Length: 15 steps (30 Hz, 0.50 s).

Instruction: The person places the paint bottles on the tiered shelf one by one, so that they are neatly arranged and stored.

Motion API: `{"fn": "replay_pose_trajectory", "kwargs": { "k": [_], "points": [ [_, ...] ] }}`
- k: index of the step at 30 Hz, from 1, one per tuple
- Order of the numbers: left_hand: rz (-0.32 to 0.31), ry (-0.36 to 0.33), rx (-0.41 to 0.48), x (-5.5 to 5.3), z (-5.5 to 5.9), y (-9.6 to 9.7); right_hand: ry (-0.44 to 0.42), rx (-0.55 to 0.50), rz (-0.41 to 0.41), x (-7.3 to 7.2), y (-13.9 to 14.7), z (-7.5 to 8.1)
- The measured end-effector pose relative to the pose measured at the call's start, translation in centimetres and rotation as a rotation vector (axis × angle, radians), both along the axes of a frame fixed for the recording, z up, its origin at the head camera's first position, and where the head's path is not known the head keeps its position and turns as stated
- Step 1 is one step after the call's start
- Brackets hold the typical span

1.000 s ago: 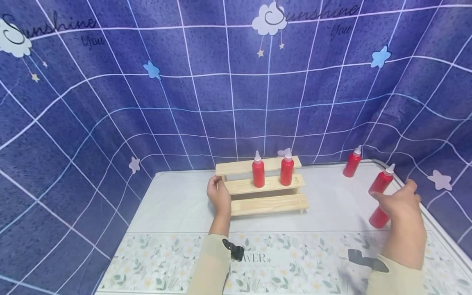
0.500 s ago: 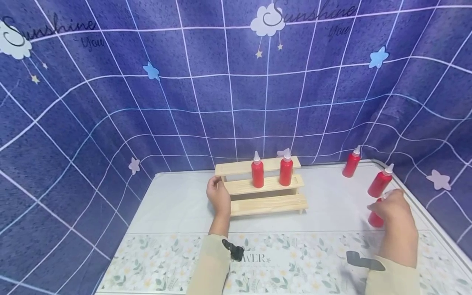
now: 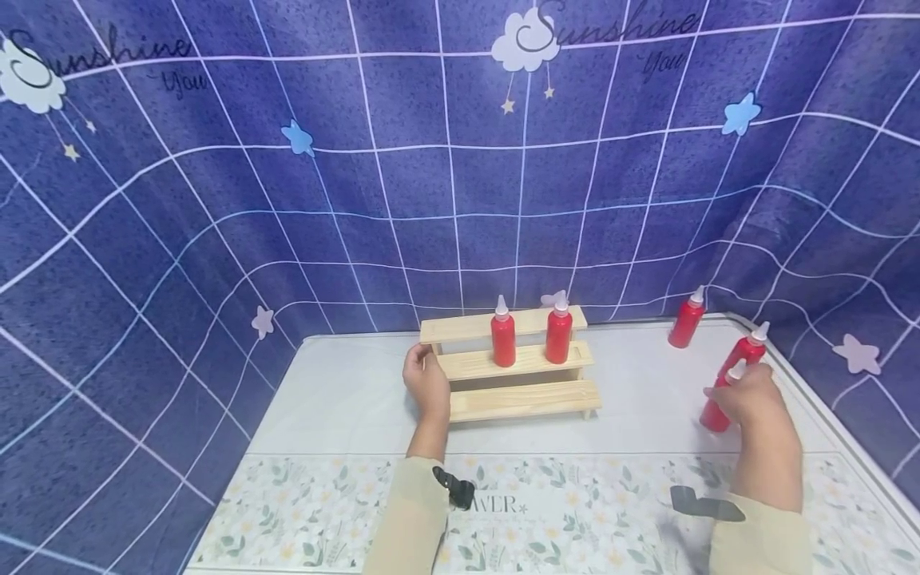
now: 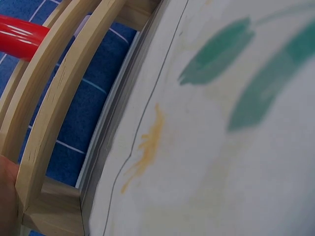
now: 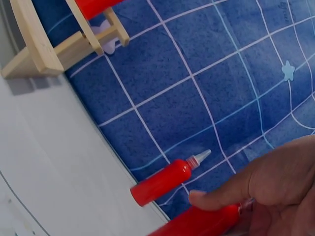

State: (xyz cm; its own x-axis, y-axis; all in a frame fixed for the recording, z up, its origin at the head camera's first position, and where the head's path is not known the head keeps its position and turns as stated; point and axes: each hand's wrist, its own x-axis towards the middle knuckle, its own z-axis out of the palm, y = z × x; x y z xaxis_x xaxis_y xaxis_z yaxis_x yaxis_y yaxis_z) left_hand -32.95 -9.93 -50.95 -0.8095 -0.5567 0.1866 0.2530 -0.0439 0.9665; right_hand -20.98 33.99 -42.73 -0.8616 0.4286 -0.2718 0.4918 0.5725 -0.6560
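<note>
A three-step wooden rack (image 3: 528, 397) stands at mid-table, with two red squeeze bottles (image 3: 504, 339) upright on its middle step. My left hand (image 3: 426, 383) grips the rack's left end, fingers bent behind it. At the right, my right hand (image 3: 758, 403) holds another red squeeze bottle (image 3: 714, 415) near its top; in the right wrist view the thumb (image 5: 211, 199) lies along the bottle's shoulder. Part of that bottle, including some of its white nozzle, is hidden by the hand.
Just behind the held bottle stands a red bottle (image 3: 743, 351), partly overlapped by it. Farther back is one more red bottle (image 3: 686, 321). A blue grid-patterned curtain (image 3: 460, 200) rises behind the white table (image 3: 345, 391), whose front carries a floral strip (image 3: 287, 511).
My right hand has come down onto the front right bottle, grasped it and shifted it a little left and back. The left hand and rack have stayed put.
</note>
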Motion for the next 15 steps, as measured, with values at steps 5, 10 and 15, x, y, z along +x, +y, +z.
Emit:
{"fn": "replay_pose_trajectory", "kwargs": {
  "k": [5, 10, 15],
  "points": [
    [0.009, 0.007, 0.001, 0.1, 0.1, -0.2, 0.046, -0.042, 0.085, -0.4, -0.4, -0.2],
    [0.002, 0.015, -0.003, 0.1, 0.0, -0.4, 0.123, -0.053, 0.116, -0.7, -0.8, -0.6],
    [0.007, 0.008, -0.003, -0.1, -0.2, 0.0, 0.242, -0.119, 0.052, -1.2, -1.4, -1.2]
  ]
}}
